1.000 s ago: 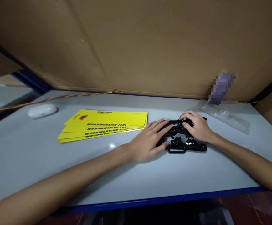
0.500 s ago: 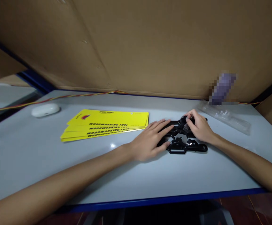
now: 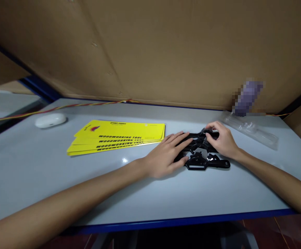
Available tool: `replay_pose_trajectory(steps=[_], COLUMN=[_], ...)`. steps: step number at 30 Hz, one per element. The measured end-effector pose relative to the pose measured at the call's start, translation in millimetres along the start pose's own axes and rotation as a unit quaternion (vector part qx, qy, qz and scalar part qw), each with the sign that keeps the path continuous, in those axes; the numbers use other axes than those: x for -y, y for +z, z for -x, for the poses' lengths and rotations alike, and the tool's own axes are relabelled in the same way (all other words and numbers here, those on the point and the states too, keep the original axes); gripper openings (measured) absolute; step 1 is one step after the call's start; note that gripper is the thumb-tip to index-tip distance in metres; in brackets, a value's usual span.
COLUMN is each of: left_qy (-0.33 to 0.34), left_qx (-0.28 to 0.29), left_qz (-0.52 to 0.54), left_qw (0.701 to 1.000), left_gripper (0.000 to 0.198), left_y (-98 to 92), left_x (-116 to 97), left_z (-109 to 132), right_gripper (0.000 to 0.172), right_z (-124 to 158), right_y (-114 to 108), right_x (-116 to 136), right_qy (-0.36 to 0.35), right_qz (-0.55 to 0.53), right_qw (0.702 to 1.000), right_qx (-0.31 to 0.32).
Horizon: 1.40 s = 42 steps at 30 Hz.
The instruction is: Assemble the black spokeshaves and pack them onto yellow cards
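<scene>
Black parts (image 3: 206, 162) lay on table (image 3: 62, 180), under both hands: left hand (image 3: 166, 155) flat, fingers spread, pressing near end; right hand (image 3: 223, 140) pinched shut on far part. Parts' middle hidden by fingers, shapes unclear.

Probably a packing workshop — cardboard walls (image 3: 166, 52), stacked product cards (image 3: 119, 135).

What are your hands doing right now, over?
Left hand flat on black parts. Right hand pinching the far one. Yellow cards lie apart, leftward.
</scene>
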<state>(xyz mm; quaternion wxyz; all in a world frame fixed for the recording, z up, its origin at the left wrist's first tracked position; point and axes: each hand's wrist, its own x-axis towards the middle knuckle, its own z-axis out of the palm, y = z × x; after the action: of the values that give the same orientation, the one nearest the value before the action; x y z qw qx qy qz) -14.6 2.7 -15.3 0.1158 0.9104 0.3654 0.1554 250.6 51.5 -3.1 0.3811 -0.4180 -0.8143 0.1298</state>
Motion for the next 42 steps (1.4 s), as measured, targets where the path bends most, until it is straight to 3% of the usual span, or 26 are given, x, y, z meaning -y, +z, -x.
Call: replay_pose_trajectory(steps=[13, 20, 25, 37, 42], left_qy=[-0.004, -0.002, 0.000, 0.000, -0.002], left_qx=[-0.010, -0.014, -0.012, -0.016, -0.022], left_qz=[0.007, 0.007, 0.003, -0.001, 0.014], left_qw=[1.000, 1.000, 1.000, 1.000, 1.000], left_gripper=[0.060, 0.059, 0.060, 0.060, 0.059], left_y=[1.9, 1.3, 1.6, 2.0, 1.6], left_x=[0.1, -0.6, -0.1, -0.1, -0.4], left_z=[-0.4, -0.8, -0.8, -1.1, -1.1], right_gripper=[0.021, 0.023, 0.023, 0.023, 0.015], right_z=[3.3, 6.5, 8.8, 8.7, 7.5], right_y=[-4.4, -6.2, -7.2, -3.9, -3.8], right_x=[1.6, 1.6, 2.0, 0.2, 1.2], right_qy=[-0.062, -0.098, -0.135, -0.154, -0.117], right_qz=[-0.035, -0.007, -0.025, -0.006, -0.020], right_qw=[0.997, 0.995, 0.990, 0.988, 0.993], right_qx=[-0.031, 0.035, 0.033, 0.023, 0.005])
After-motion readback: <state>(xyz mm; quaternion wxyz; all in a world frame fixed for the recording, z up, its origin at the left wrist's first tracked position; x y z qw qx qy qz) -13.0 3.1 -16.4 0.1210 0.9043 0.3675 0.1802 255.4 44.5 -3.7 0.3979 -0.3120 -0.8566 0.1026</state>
